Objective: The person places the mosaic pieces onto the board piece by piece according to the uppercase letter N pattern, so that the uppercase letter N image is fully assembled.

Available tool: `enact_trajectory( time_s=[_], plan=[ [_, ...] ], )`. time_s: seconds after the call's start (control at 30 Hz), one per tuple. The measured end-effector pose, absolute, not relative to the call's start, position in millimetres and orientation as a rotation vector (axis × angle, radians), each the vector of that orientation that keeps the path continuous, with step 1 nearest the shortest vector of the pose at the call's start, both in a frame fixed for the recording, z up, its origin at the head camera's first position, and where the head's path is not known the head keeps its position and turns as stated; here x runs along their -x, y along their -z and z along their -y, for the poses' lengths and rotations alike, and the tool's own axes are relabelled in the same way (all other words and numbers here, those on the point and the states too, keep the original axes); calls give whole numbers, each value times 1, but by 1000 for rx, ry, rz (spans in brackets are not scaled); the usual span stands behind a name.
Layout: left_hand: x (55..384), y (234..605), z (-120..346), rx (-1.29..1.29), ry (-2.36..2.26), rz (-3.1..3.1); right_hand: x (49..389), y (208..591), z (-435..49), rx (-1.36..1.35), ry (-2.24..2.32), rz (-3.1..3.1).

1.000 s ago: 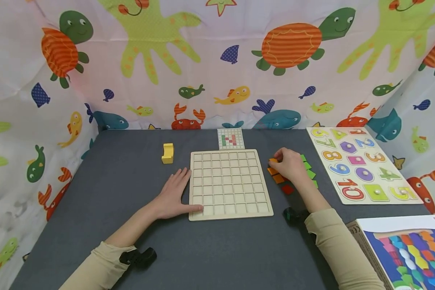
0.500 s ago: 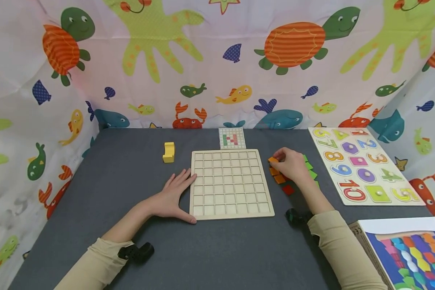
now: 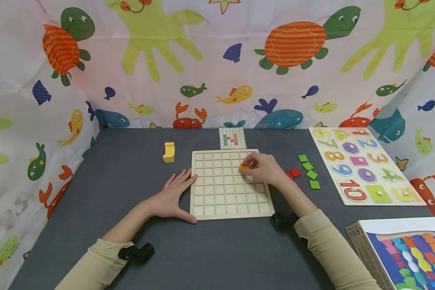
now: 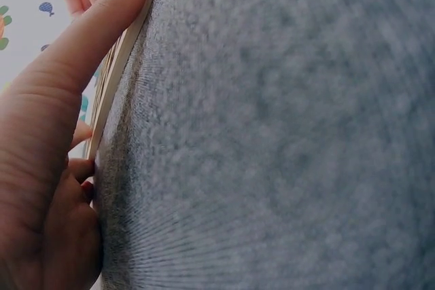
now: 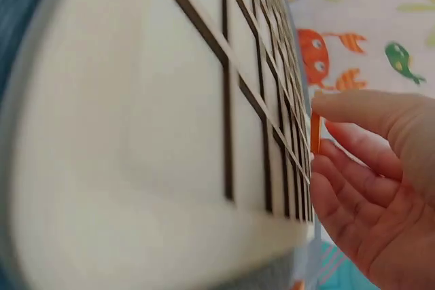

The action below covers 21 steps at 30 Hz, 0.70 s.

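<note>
A pale wooden grid board (image 3: 232,199) lies on the dark table. My left hand (image 3: 169,198) rests at its left edge, fingers spread and thumb at the near corner; in the left wrist view the thumb (image 4: 102,28) lies along the board's side (image 4: 112,79). My right hand (image 3: 266,170) pinches an orange square tile (image 3: 243,167) over the board's upper right cells. The right wrist view has that tile (image 5: 315,132) edge-on between thumb and fingers, close to the grid. Whether it touches the board I cannot tell. Red tiles (image 3: 295,172) lie beside the right wrist, partly covered.
Several green tiles (image 3: 311,175) lie right of the board. A small pattern card (image 3: 233,138) touches its far edge. A yellow block (image 3: 168,152) stands at the back left. A number puzzle (image 3: 366,167) and a printed box (image 3: 406,249) occupy the right side.
My right hand has moved left from the tile pile to above the board, carrying an orange tile. My left thumb has slid off the board's surface to its near left corner.
</note>
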<state>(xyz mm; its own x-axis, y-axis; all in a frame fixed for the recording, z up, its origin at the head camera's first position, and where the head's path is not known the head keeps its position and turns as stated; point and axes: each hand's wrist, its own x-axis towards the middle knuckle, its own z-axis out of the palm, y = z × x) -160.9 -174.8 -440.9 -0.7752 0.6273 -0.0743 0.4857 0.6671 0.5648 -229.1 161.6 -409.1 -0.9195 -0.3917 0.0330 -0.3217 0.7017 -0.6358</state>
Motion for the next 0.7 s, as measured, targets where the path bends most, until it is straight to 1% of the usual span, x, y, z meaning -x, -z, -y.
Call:
enact_trajectory(
  time_s=[0.2,0.53,0.7],
  plan=[
    [160,441,175,-898,-779,-2618,229,413,-148,769,1018,-2769],
    [159,440,174,-892,-780,-2618,225,415,-145,769,1096,-2728],
    [160,439,175,-892,-778,-2617,225,415,-152,746,1127,-2754]
  ],
)
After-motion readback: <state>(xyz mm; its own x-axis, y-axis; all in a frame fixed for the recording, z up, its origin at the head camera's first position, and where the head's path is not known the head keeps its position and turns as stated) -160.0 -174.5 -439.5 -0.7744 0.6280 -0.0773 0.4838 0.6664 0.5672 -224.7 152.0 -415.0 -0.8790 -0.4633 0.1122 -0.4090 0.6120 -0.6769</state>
